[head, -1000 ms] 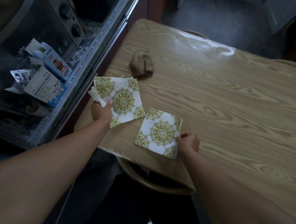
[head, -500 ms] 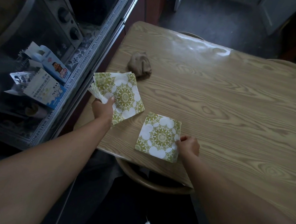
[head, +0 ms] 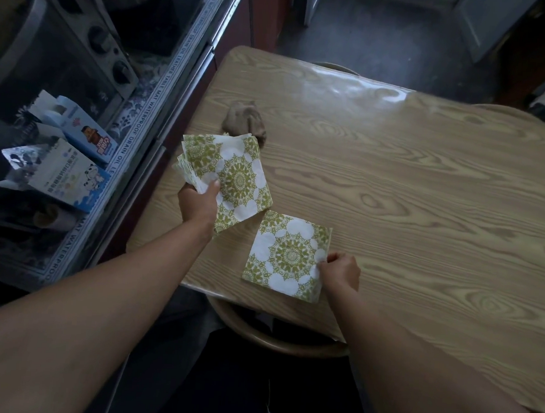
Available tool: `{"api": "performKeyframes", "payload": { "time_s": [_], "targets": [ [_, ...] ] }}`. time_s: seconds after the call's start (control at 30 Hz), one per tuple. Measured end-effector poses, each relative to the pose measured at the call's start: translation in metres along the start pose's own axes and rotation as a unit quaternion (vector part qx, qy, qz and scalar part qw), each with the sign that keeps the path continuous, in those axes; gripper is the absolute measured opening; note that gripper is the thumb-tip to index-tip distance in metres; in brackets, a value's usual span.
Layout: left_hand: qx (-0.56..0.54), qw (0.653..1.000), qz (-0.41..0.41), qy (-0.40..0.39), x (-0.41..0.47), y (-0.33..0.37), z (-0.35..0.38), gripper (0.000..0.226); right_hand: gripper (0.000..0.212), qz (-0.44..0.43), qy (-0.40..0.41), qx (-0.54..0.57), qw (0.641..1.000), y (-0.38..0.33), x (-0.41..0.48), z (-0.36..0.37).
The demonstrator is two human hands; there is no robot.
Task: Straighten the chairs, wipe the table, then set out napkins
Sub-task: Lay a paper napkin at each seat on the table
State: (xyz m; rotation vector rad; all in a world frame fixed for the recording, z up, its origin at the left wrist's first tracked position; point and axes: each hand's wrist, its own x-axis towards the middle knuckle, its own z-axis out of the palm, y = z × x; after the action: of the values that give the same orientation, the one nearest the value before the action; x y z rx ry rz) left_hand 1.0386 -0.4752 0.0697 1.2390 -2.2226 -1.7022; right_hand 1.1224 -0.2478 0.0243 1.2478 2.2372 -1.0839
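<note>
My left hand grips a fanned stack of white napkins with green mandala prints, held just above the near left part of the wood-grain table. A single matching napkin lies flat near the table's front edge. My right hand pinches that napkin's right edge between thumb and fingers. A crumpled brown cloth rests on the table just beyond the held stack.
A round-backed wooden chair is tucked under the front edge below the flat napkin. Chair backs show past the far edge. A glass-fronted counter with blue and white cartons runs along the left.
The flat napkin has been drawn slightly toward the front edge by my right hand. The stack in my left hand has tilted a little. The view has shifted slightly.
</note>
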Motion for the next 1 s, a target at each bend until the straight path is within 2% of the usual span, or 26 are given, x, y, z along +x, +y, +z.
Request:
{"api": "performKeyframes", "payload": {
  "time_s": [0.1, 0.23, 0.3, 0.4, 0.47, 0.57, 0.63, 0.7, 0.83, 0.9, 1.0],
  "targets": [
    [-0.002, 1.000, 0.010, -0.011, -0.004, 0.006, 0.007, 0.043, 0.008, -0.005, 0.001, 0.004, 1.000, 0.001, 0.001, -0.003],
    [-0.023, 0.999, 0.018, -0.041, -0.011, 0.015, 0.018, 0.040, 0.022, -0.014, 0.011, 0.023, 1.000, 0.003, 0.003, -0.010],
    [-0.040, 0.997, 0.022, -0.068, -0.018, 0.019, 0.024, 0.032, 0.021, -0.015, 0.031, 0.029, 0.999, 0.003, 0.004, -0.014],
    [-0.079, 0.988, 0.004, -0.132, -0.029, 0.025, 0.034, 0.025, 0.020, -0.025, 0.050, 0.063, 0.996, 0.001, 0.006, -0.021],
    [-0.119, 0.970, -0.052, -0.204, -0.036, 0.026, 0.040, 0.028, 0.031, -0.005, 0.020, 0.160, 0.987, -0.002, 0.009, -0.027],
    [-0.131, 0.923, -0.165, -0.323, -0.045, 0.024, 0.050, 0.025, 0.052, 0.086, -0.104, 0.355, 0.925, -0.005, 0.012, -0.041],
    [-0.042, 0.909, -0.197, -0.365, -0.051, 0.019, 0.056, 0.027, 0.058, 0.128, -0.158, 0.442, 0.874, -0.003, 0.015, -0.050],
    [0.065, 0.910, -0.186, -0.365, -0.055, 0.010, 0.060, 0.038, 0.060, 0.139, -0.168, 0.471, 0.855, -0.001, 0.017, -0.055],
    [0.125, 0.910, -0.159, -0.363, -0.066, -0.003, 0.070, 0.070, 0.057, 0.106, -0.140, 0.413, 0.894, 0.011, 0.013, -0.064],
    [0.131, 0.908, -0.160, -0.365, -0.070, -0.007, 0.077, 0.066, 0.049, 0.088, -0.116, 0.400, 0.905, 0.017, 0.010, -0.069],
    [0.126, 0.893, -0.185, -0.389, -0.080, -0.008, 0.090, 0.042, 0.028, 0.093, -0.054, 0.392, 0.914, 0.030, 0.011, -0.076]
  ]
}}
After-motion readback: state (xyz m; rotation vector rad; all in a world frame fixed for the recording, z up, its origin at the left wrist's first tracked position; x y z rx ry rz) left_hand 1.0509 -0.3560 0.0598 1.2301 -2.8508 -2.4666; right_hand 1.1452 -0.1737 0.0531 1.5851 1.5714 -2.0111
